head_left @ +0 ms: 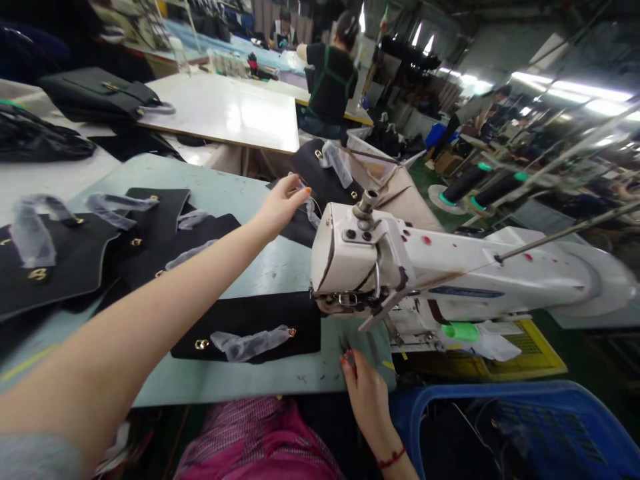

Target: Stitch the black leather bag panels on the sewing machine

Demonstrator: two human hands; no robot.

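1. Our left hand (285, 200) stretches out just beyond the sewing machine's head, thumb and fingers drawn together beside a far black panel (296, 227); we cannot tell whether it grips anything.
2. Our right hand (369, 390) is on the near side of the sewing machine (450, 267), its fingers curled around a small metallic object (349, 358) – too blurred to name.
3. The nearest black panel (270, 313) lies flat on the pale green table (215, 387), left of the machine's head, with gold fittings (201, 344) and a handle wrapped in cloudy film (250, 344).
4. Further left of the machine, partly behind our left forearm, more black panels (87, 250) overlap, their handles wrapped too.
5. Nearer us than the machine's body, we see a blue basket (495, 391) holding dark material; a yellow crate (543, 353) sits between them.
6. Well beyond the machine – a white table (225, 110) and a person in a dark top (327, 80), facing away.
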